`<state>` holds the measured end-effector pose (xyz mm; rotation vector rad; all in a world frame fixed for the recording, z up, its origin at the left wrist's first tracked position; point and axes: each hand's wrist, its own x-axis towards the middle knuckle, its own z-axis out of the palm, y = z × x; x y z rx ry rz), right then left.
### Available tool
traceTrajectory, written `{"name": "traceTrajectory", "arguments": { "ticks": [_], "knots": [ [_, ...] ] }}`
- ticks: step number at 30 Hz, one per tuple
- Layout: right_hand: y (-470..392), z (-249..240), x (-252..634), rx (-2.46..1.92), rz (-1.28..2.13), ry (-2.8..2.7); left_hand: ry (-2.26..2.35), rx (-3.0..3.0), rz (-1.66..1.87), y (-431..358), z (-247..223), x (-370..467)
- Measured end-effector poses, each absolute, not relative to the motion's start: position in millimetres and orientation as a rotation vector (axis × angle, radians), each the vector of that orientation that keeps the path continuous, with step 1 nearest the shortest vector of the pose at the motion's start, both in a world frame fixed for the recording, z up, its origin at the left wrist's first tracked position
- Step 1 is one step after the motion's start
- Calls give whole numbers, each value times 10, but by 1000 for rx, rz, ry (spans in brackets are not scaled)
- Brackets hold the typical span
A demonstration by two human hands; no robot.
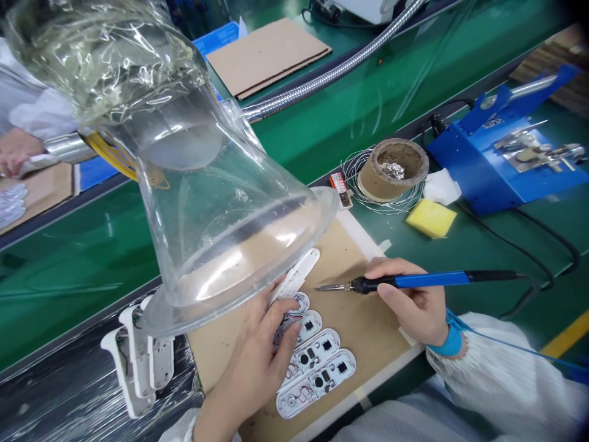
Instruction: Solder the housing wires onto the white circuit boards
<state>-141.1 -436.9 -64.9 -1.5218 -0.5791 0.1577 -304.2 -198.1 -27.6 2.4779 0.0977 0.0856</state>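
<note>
My right hand [414, 301] grips a blue and black soldering iron [427, 280], its metal tip pointing left just above the brown board [368, 325]. A blue wrist strap circles that wrist. The thumb and fingers of my left hand [257, 344] are curled on a white plastic housing [301, 303] with thin wires inside, part of which they hide. Beyond those fingers a slim white casing [299, 273] lies at a slant. Several open white housings [317, 382] with small circuit boards and dark components lie side by side nearer to me.
A clear fume hood [230, 202] on a flexible metal pipe [335, 70] hangs over the board's left side. White shells [138, 356] lie at left. On the right are a solder-wire pot [393, 172], yellow sponge [431, 218] and blue stand [497, 159]. Another person's hand [21, 150] shows far left.
</note>
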Motion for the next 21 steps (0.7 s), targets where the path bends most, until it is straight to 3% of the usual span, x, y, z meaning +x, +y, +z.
{"name": "traceTrajectory", "arguments": {
  "ticks": [9,21],
  "knots": [
    [-4355,-627,-1400,-1494,172,-577,85,2433,333,-1980,-419,-3025],
    [-4324,-605,-1448,-1540,217,-579,334,2518,325,-2151,-451,-2943]
  ]
}}
